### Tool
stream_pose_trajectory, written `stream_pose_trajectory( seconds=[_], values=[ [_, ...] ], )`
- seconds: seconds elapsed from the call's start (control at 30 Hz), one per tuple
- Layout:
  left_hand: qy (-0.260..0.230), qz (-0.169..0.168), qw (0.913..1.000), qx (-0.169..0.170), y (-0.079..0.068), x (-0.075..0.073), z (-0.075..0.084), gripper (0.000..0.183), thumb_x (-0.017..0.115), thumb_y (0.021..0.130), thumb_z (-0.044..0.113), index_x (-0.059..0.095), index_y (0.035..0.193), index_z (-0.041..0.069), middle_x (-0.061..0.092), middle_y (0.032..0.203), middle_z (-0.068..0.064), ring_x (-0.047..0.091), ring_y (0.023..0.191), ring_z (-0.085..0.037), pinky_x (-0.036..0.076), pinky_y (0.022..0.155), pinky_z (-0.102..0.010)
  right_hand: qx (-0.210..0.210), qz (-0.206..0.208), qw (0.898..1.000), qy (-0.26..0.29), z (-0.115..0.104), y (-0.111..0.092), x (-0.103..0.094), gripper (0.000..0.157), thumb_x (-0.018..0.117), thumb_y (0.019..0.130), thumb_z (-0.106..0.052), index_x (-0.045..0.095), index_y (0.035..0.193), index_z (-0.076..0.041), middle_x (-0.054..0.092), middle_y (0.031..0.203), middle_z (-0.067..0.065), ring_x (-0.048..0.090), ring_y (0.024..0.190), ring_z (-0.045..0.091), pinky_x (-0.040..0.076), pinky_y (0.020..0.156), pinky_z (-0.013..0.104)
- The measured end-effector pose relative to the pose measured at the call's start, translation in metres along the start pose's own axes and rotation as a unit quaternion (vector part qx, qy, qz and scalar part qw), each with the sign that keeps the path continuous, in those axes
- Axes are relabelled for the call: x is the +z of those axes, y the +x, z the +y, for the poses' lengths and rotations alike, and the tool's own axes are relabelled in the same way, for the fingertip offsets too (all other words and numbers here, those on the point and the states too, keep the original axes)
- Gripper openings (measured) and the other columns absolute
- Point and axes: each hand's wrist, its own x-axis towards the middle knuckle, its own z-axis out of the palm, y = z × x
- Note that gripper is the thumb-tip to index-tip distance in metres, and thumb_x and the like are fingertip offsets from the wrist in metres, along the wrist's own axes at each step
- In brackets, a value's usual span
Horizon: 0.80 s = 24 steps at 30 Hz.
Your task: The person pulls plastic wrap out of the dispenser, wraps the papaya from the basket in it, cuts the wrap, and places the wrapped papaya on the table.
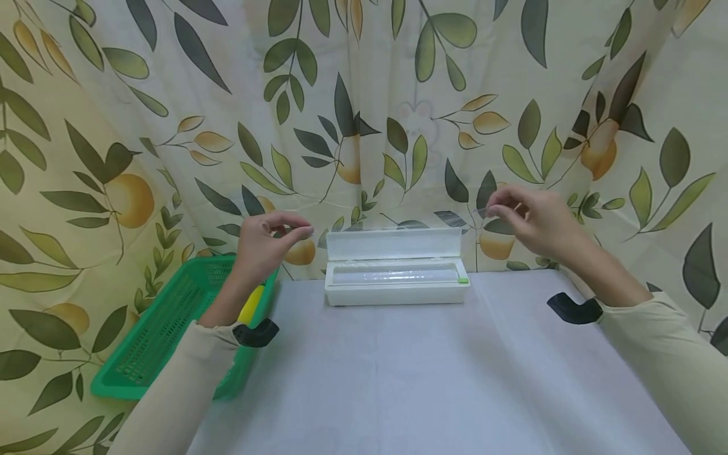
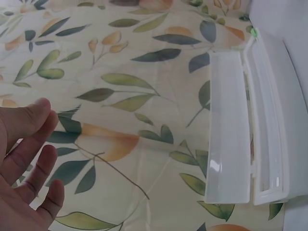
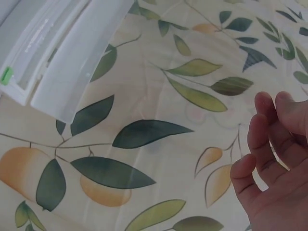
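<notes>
From the head view, we see a long white box [image 1: 397,294] standing at the far edge of the worktop [image 1: 370,366], its lid [image 1: 395,245] raised along the back. Inside the trough lies a pale, glossy strip with white marks along it; we cannot tell whether these are lettering or glare. A small bright green tab [image 1: 463,280] sits at the right end. Above and behind the box we make out a sheet of clear film [image 1: 398,221], so thin that mostly its faint sheen and streaks show, spanning the space between the two hands. The left hand [image 1: 264,243] pinches it between thumb and forefinger, and the right hand [image 1: 531,218] does the same on the other side. Left of the box we find a green basket [image 1: 170,316] with slotted sides, partly hidden by the left arm, and something yellow [image 1: 250,306] in it. Leaf-and-fruit printed cloth [image 1: 364,95] hangs behind.

From the left wrist, we see the left thumb and forefinger meeting at the film's edge, the other fingers loosely bent; fine creases run from the fingertips. The opened box lies well apart from them.

From the right wrist, we notice small raised characters inside the box, too blurred for us to read. The right thumb and fingers come together near the picture's edge.
</notes>
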Motion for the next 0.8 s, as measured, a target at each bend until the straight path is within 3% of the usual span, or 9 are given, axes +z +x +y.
stream_pose_trajectory(
  seconds=[0.23, 0.53, 0.8],
  values=[
    [0.003, -0.002, 0.9999, 0.01, -0.005, -0.004, 0.004, 0.011, 0.08, 0.091, 0.015, 0.08, 0.097, 0.005, 0.077, 0.096, -0.006, 0.061, 0.088, -0.015, 0.048, 0.076, -0.02, -0.03, 0.012, 0.999, 0.01, -0.003, -0.006, -0.004, 0.017, 0.072, 0.089, 0.011, 0.071, 0.097, -0.004, 0.07, 0.086, 0.002, 0.055, 0.068, 0.01, 0.044, 0.062, 0.01],
    [-0.001, 0.003, 0.9999, 0.016, -0.02, -0.007, 0.011, 0.011, 0.082, 0.089, 0.015, 0.08, 0.096, 0.007, 0.077, 0.091, -0.002, 0.059, 0.078, -0.015, 0.046, 0.068, -0.022, -0.035, 0.022, 0.999, 0.004, -0.013, -0.019, -0.008, 0.019, 0.076, 0.085, 0.011, 0.07, 0.094, -0.005, 0.069, 0.083, 0.0, 0.054, 0.068, 0.008, 0.043, 0.058, 0.012],
    [-0.001, 0.012, 0.9993, 0.034, -0.03, -0.01, 0.017, 0.008, 0.082, 0.088, 0.01, 0.08, 0.093, 0.005, 0.076, 0.089, -0.003, 0.056, 0.083, -0.015, 0.045, 0.074, -0.026, -0.041, 0.031, 0.999, 0.008, -0.021, -0.031, -0.013, 0.023, 0.075, 0.084, 0.014, 0.069, 0.096, -0.004, 0.07, 0.085, 0.002, 0.055, 0.07, 0.004, 0.043, 0.059, 0.012]
  ],
)
